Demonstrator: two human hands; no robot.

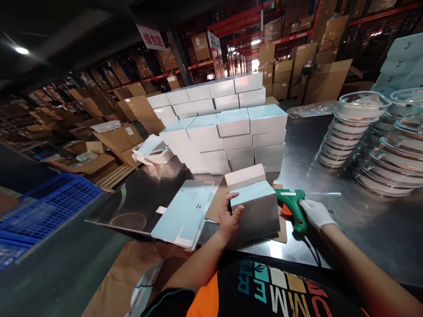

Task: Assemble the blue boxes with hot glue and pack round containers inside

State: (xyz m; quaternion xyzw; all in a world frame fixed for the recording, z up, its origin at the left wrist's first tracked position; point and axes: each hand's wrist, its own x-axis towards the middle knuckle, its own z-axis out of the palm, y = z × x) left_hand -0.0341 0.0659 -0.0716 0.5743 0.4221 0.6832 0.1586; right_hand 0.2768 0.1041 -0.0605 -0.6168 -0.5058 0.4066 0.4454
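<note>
My bare left hand [229, 220] grips the left side of a pale blue and grey box [259, 213], thumb on its front face. Behind the box a white flap [244, 176] stands up, and brown cardboard [282, 231] lies under it. In my right hand [317, 214], which wears a white glove, is the rear of a green hot glue gun [293, 207] with an orange trigger. A clear glue stick [324, 194] pokes out of the gun's back. Its nozzle end is hidden behind the box. Flat pale blue box blanks [183, 213] lie to the left.
Stacked white boxes [236, 132] form a wall behind the work spot. At right stand piles of round glass lids [346, 127] on the metal table [307, 149]. A white basket [155, 156] sits at the table's left corner; a blue crate [56, 204] is beyond.
</note>
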